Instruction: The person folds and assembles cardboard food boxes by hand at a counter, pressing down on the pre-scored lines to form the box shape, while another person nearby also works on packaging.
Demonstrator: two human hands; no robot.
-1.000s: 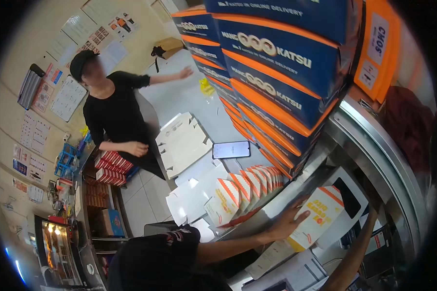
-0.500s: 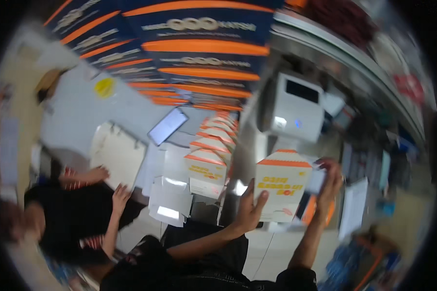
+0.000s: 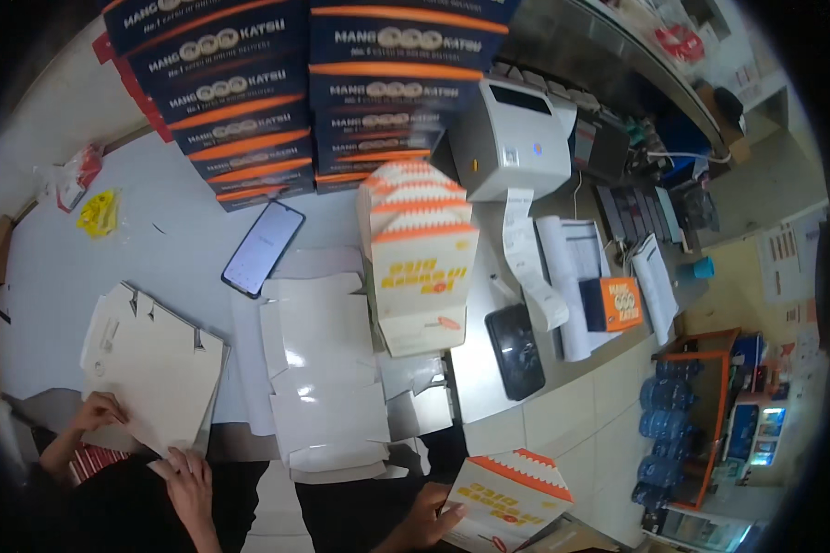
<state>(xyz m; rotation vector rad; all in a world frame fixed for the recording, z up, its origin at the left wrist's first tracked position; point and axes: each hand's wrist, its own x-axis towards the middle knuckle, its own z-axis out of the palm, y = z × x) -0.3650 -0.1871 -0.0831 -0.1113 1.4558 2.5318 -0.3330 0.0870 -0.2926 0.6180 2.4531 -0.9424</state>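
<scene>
My left hand grips the left edge of a white takeaway box with an orange scalloped top and yellow print. That box is low in the view, in front of the table, and its bottom part is cut off by the lower edge. My right hand is out of sight. On the table, above my left hand, a row of similar white and orange boxes stands one behind another. Left of the row lie unfolded white box blanks.
A co-worker's hands rest on flat cardboard at left. Dark blue and orange boxes are stacked at the back. A lit phone, a dark phone, a label printer and a small orange box occupy the table.
The box in my hand has moved down and nearer, away from the front of the printer. My right hand has left the view. The camera's view has shifted, uncovering the dark phone and paper strip.
</scene>
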